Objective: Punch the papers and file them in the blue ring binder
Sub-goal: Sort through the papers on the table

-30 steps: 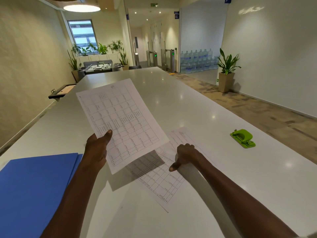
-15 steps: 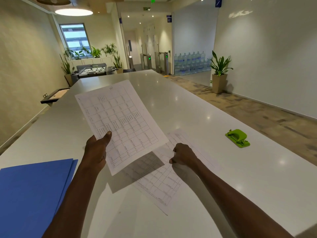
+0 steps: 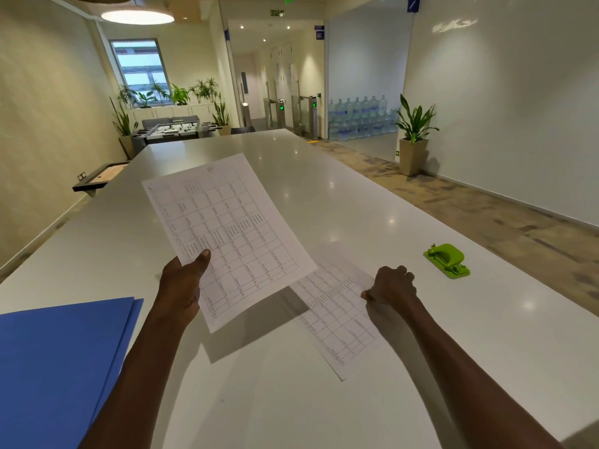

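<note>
My left hand (image 3: 181,286) holds a printed sheet with a table grid (image 3: 227,228) up above the white table, thumb on its front near the lower left edge. A second printed sheet (image 3: 337,319) lies flat on the table under and to the right of it. My right hand (image 3: 392,286) rests curled at that sheet's right edge, thumb and fingers pinching the edge. The blue ring binder (image 3: 58,361) lies shut at the near left. A green hole punch (image 3: 447,259) sits on the table to the right, beyond my right hand.
The long white table (image 3: 291,163) stretches away ahead; its right edge borders a carpeted walkway. A potted plant (image 3: 413,140) stands by the right wall. A foosball table (image 3: 175,129) and more plants stand beyond the far end.
My right hand slid right across the flat sheet to its right edge and pinched it. The lifted sheet stays in my left hand, nearly unmoved.
</note>
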{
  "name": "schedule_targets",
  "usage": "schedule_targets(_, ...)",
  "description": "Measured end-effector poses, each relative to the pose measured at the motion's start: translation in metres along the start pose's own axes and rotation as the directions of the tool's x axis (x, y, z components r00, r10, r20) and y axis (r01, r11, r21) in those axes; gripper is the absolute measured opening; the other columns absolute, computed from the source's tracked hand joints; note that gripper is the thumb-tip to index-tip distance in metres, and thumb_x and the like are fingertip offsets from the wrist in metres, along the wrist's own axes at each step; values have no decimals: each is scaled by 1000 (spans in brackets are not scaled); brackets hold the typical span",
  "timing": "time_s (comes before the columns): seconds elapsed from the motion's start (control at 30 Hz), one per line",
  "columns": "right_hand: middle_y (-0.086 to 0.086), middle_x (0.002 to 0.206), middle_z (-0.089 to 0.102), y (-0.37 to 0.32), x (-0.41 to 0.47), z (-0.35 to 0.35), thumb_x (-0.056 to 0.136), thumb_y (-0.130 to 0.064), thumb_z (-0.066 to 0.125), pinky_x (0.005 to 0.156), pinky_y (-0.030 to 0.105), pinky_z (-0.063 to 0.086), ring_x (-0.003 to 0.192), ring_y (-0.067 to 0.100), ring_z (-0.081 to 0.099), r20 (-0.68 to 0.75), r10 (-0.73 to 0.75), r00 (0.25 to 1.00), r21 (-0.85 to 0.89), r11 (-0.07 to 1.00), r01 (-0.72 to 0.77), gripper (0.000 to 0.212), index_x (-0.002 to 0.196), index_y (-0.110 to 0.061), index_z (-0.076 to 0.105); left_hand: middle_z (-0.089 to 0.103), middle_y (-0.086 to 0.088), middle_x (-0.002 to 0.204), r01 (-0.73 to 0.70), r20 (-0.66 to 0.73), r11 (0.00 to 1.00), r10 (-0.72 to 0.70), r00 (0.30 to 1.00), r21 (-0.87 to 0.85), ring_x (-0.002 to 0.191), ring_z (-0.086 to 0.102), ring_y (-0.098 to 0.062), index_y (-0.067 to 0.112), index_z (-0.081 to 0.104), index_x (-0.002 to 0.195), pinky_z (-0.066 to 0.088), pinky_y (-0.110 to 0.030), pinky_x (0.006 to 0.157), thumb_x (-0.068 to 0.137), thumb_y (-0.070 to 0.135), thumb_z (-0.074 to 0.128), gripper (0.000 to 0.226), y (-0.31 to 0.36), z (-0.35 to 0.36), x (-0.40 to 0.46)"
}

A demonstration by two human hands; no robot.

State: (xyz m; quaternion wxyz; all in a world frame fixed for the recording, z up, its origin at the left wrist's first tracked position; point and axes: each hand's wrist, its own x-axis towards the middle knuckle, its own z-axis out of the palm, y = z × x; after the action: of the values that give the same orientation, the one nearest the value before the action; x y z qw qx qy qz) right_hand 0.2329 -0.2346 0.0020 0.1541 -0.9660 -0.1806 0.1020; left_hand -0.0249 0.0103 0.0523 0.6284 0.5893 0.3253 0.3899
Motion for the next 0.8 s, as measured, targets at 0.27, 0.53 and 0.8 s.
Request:
schedule_targets(0.27, 17, 126, 55, -11, 7, -3, 77, -29, 77, 97, 41, 46, 120, 35, 49, 42, -27, 999, -4, 1000, 27, 54, 119, -5, 53, 68, 6, 101, 9, 17, 1000, -9, 1000, -6, 91, 64, -12, 22, 56, 128, 51, -30, 63, 98, 17, 56, 31, -8, 0, 1)
schedule_targets(0.53, 19, 128, 49, -17, 9, 0, 76, -27, 75, 96, 40, 44, 121, 35, 44, 24, 24, 999, -42, 999, -23, 55, 121, -6, 52, 68, 5, 101, -18, 0, 999, 18, 1000, 30, 90, 64, -14, 24, 57, 122, 51, -31, 62, 97, 19, 58, 26, -12, -11, 0)
schedule_targets(0.8, 16, 128, 55, -13, 11, -3, 74, -26, 76, 98, 43, 45, 119, 37, 52, 103, -19, 994, 6, 1000, 18, 58, 120, -2, 52, 72, 11, 94, -9, -14, 1000, 9, 1000, -6, 87, 67, -12, 31, 63, 111, 54, -28, 57, 95, 22, 61, 19, -14, -15, -1)
